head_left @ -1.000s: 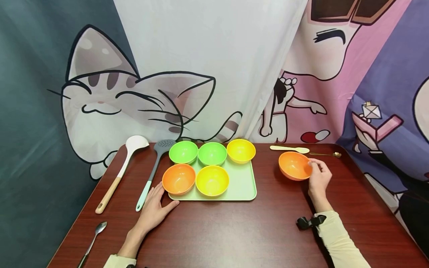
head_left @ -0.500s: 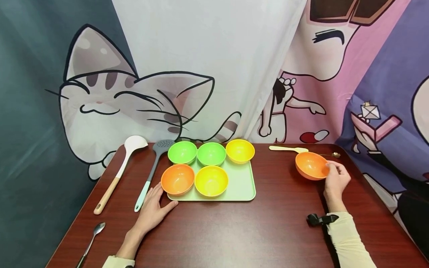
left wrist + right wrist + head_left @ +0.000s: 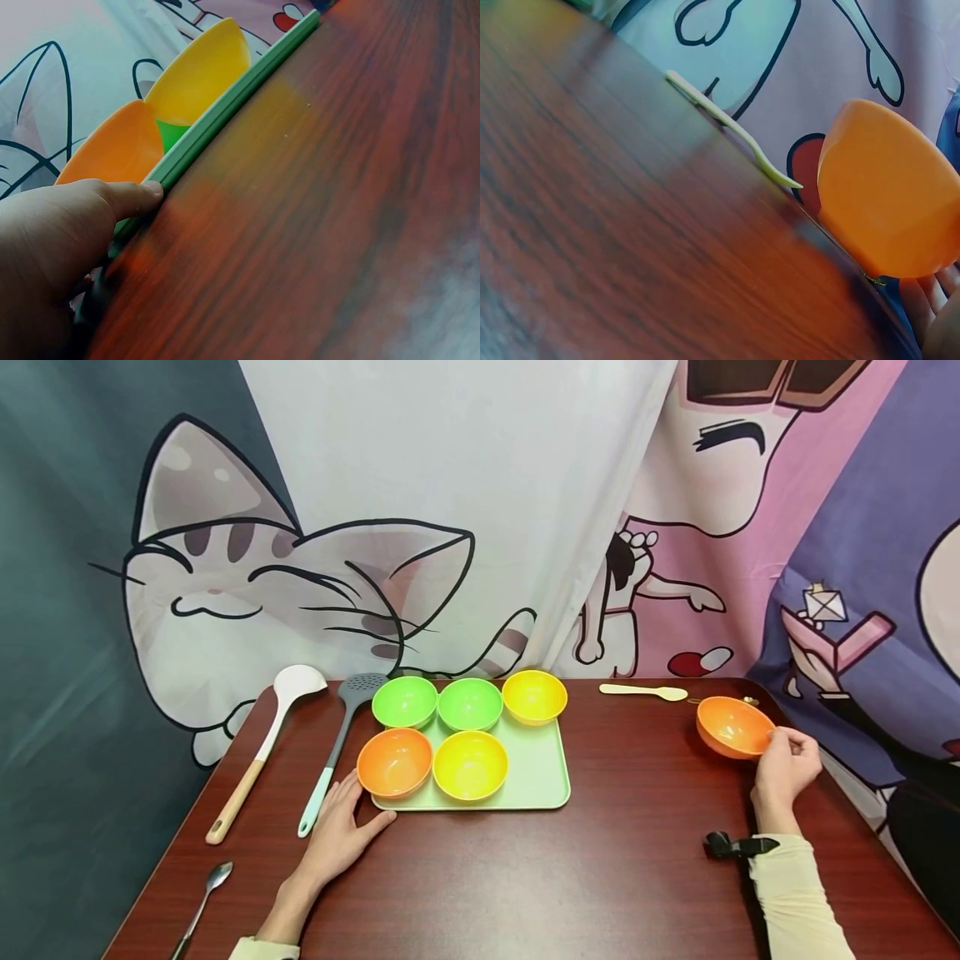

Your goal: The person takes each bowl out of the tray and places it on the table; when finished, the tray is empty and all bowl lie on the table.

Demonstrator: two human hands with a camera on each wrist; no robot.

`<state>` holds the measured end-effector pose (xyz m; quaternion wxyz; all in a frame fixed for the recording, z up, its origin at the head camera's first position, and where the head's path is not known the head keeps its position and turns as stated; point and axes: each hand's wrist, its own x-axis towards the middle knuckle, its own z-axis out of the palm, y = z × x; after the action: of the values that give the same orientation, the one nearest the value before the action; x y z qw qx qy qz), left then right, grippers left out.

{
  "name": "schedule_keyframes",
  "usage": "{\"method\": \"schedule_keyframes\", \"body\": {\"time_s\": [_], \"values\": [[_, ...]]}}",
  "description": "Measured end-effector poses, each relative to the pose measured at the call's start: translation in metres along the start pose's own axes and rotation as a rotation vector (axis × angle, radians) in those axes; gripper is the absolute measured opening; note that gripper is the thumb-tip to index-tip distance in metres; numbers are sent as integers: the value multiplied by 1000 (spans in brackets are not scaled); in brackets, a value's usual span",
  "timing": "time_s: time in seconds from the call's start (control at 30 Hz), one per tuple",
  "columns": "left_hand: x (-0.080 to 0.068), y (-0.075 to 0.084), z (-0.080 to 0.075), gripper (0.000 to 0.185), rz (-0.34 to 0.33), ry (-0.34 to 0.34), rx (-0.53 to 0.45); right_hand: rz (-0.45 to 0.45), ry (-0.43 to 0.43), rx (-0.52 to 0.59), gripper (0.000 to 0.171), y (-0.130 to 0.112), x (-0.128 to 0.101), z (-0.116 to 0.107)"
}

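Observation:
My right hand [image 3: 787, 764] pinches the near rim of an orange bowl [image 3: 733, 727] at the far right of the table, holding it tilted just above the wood; the right wrist view shows this orange bowl [image 3: 885, 191] from the side. My left hand [image 3: 341, 831] rests flat on the table, its thumb touching the front left corner of a pale green tray [image 3: 543, 777]. In the left wrist view the left hand [image 3: 67, 247] has its thumb against the tray edge [image 3: 225, 112]. The tray holds two green bowls [image 3: 405, 702], two yellow bowls [image 3: 470, 766] and one orange bowl [image 3: 394, 763].
A white ladle [image 3: 262, 747] and a grey slotted spoon [image 3: 337, 739] lie left of the tray. A metal spoon [image 3: 202, 897] lies at the front left. A cream spoon [image 3: 643, 692] lies at the back right. A printed curtain hangs behind the table.
My right hand has carried the orange bowl rightward toward the table's far right corner. The left hand has stayed at the tray corner.

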<state>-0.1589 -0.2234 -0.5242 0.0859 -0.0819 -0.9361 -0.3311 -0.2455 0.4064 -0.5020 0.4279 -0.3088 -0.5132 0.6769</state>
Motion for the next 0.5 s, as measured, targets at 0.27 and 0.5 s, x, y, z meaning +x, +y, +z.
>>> {"method": "schedule_keyframes", "body": {"time_s": [0.27,0.5], "values": [[-1,0,0,83,-1,3,-3,13,69,52,21,-5,2,-3],[0,1,0,83,-3,1,0,47,96,123,18,-7,5,-7]]}}
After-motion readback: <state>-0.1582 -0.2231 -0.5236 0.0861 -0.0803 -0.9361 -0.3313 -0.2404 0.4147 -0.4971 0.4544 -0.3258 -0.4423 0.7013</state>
